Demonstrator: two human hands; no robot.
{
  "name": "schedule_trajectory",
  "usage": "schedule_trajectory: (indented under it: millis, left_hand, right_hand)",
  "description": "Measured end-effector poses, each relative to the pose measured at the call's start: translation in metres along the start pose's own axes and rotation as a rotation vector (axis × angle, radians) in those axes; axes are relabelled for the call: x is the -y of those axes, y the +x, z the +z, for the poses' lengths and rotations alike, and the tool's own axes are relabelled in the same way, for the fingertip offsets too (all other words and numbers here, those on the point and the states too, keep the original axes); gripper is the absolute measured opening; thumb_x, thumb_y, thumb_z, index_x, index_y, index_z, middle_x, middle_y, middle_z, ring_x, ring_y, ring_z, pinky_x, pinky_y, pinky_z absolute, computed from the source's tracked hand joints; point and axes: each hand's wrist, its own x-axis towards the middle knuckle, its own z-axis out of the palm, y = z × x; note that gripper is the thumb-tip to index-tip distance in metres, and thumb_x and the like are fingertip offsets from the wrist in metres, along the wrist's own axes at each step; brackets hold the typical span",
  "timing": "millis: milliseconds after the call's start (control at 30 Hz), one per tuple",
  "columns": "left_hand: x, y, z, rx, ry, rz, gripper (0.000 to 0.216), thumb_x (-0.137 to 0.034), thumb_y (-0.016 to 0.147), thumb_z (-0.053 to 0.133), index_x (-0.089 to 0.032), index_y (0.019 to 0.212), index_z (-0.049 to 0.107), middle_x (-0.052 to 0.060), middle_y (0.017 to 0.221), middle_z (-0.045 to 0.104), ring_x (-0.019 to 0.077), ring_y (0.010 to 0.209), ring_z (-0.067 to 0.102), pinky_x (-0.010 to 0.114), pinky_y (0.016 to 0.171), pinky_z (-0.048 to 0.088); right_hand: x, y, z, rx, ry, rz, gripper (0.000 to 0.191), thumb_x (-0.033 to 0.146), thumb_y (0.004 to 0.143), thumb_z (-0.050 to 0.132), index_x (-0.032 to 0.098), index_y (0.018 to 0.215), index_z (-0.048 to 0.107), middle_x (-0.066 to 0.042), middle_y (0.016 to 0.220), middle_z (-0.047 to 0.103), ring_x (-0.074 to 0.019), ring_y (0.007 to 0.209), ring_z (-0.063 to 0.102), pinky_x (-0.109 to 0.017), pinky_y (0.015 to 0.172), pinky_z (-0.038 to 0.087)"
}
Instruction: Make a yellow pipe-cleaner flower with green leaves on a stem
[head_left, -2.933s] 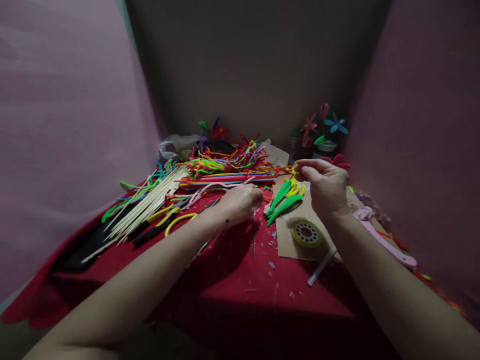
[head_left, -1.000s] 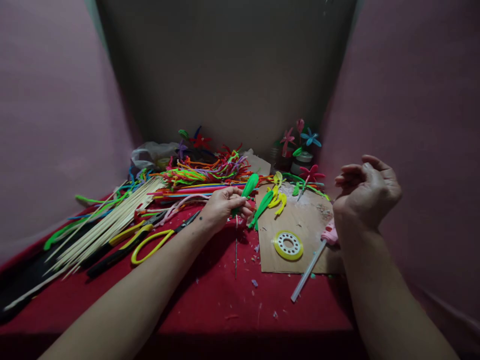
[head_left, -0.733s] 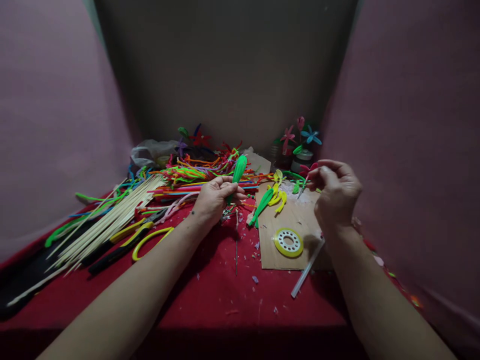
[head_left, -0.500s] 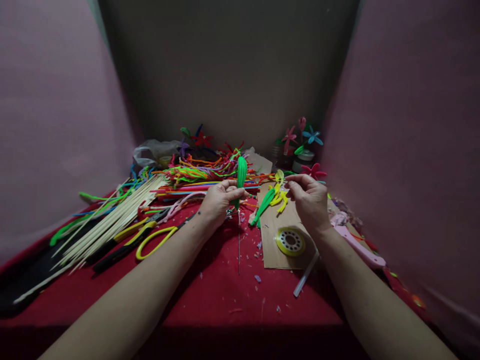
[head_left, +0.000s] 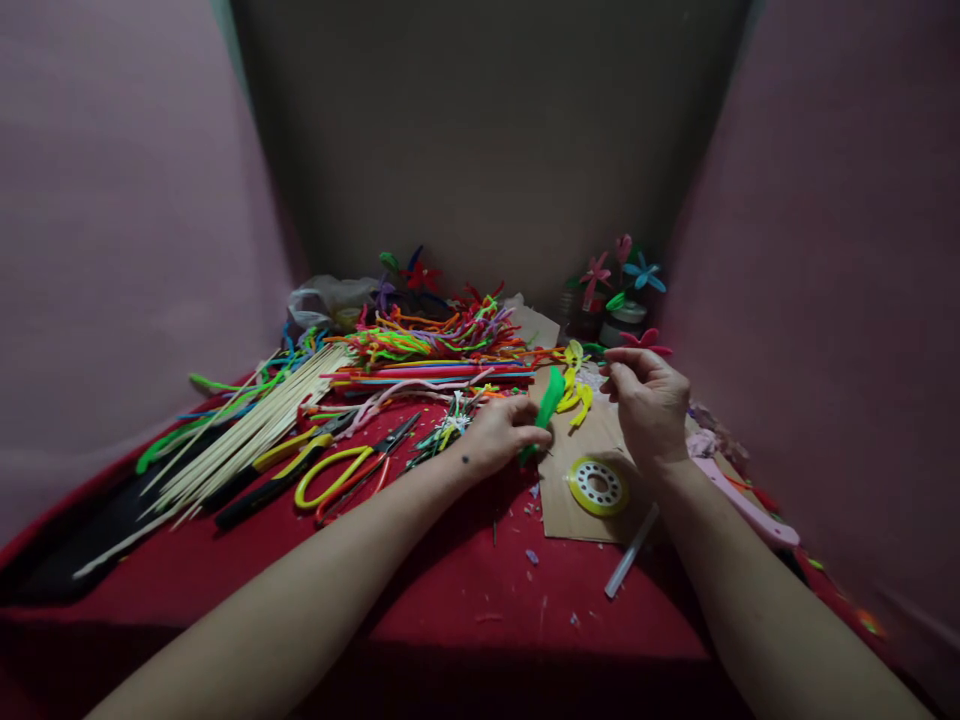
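One green fuzzy pipe-cleaner leaf (head_left: pixel 550 392) sits pinched in the left hand (head_left: pixel 501 437), probably best held low; the right hand (head_left: pixel 649 402), at three o'clock, curls narrow.

Nearside of left grip (head_left: pixel 501 436) and right grip (head_left: pixel 649 406), the red surface (head_left: pixel 450 600) lies open. Scissors (head_left: pixel 346 470) and skewers (head_left: pixel 247 442) block leftward; tape roll (head_left: pixel 598 485) lies between; pipe-cleaner pile (head_left: pixel 442 345) beyond.

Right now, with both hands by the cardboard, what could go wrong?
The left hand pinches only the lower end of the green leaf, so its grip might slip. The scissors lie close beside the left forearm, and a sideways sweep could catch them. The clear stick lies loose by the right forearm and could be knocked away.
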Motion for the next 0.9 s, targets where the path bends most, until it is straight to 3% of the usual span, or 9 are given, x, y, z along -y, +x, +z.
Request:
schedule_trajectory:
  millis: [133, 267, 400, 533, 667, 900]
  left_hand:
    - [-0.003, -0.003, 0.004, -0.017, 0.365, 0.142, 0.011, -0.020, 0.069, 0.063, -0.016, 0.079, 0.064, 0.004, 0.074, 0.067, 0.0154, 0.069, 0.057, 0.026, 0.066, 0.043]
    - [-0.018, -0.001, -0.020, -0.074, 0.486, 0.187, 0.008, -0.016, 0.073, 0.058, -0.017, 0.079, 0.063, 0.005, 0.084, 0.067, 0.0172, 0.080, 0.058, 0.027, 0.075, 0.042]
    - [-0.028, -0.008, -0.056, -0.114, 0.828, 0.034, 0.024, -0.038, 0.078, 0.056, -0.017, 0.089, 0.060, 0.010, 0.083, 0.065, 0.0231, 0.078, 0.060, 0.030, 0.068, 0.042]
    - [-0.019, -0.026, -0.063, -0.065, 1.146, -0.162, 0.052, -0.053, 0.073, 0.058, -0.012, 0.103, 0.054, 0.022, 0.097, 0.062, 0.0365, 0.090, 0.059, 0.040, 0.074, 0.043]
    - [-0.003, -0.036, -0.057, -0.032, 1.216, -0.190, 0.058, -0.051, 0.075, 0.056, -0.009, 0.113, 0.048, 0.028, 0.110, 0.055, 0.0410, 0.100, 0.054, 0.045, 0.077, 0.044]
    - [0.010, -0.033, -0.061, 0.010, 1.212, -0.165, 0.037, -0.026, 0.085, 0.040, -0.017, 0.121, 0.043, 0.016, 0.115, 0.055, 0.0300, 0.105, 0.055, 0.041, 0.081, 0.046]
  right_hand:
    - [0.000, -0.006, 0.002, 0.042, -0.080, -0.039, 0.016, 0.022, 0.072, 0.055, 0.015, 0.082, 0.066, -0.001, 0.065, 0.062, -0.0123, 0.053, 0.055, -0.025, 0.051, 0.044]
    - [-0.004, -0.013, 0.004, 0.140, -0.186, -0.108, 0.019, 0.021, 0.075, 0.052, 0.016, 0.086, 0.066, -0.003, 0.071, 0.065, -0.0147, 0.058, 0.058, -0.028, 0.055, 0.047]
    - [-0.007, -0.018, 0.007, 0.212, -0.277, -0.236, 0.019, 0.017, 0.076, 0.051, 0.018, 0.086, 0.067, -0.004, 0.077, 0.067, -0.0176, 0.070, 0.062, -0.031, 0.065, 0.048]
    - [-0.008, -0.020, 0.010, 0.240, -0.301, -0.332, 0.019, 0.014, 0.075, 0.051, 0.018, 0.083, 0.067, -0.005, 0.082, 0.068, -0.0189, 0.077, 0.063, -0.033, 0.072, 0.048]
    - [-0.006, -0.022, 0.010, 0.266, -0.317, -0.389, 0.019, 0.012, 0.074, 0.050, 0.018, 0.082, 0.066, -0.006, 0.081, 0.067, -0.0189, 0.077, 0.063, -0.032, 0.071, 0.048]
    - [0.000, -0.030, 0.014, 0.422, -0.322, -0.453, 0.015, 0.012, 0.077, 0.051, 0.016, 0.080, 0.065, -0.004, 0.072, 0.065, -0.0159, 0.068, 0.061, -0.028, 0.066, 0.047]
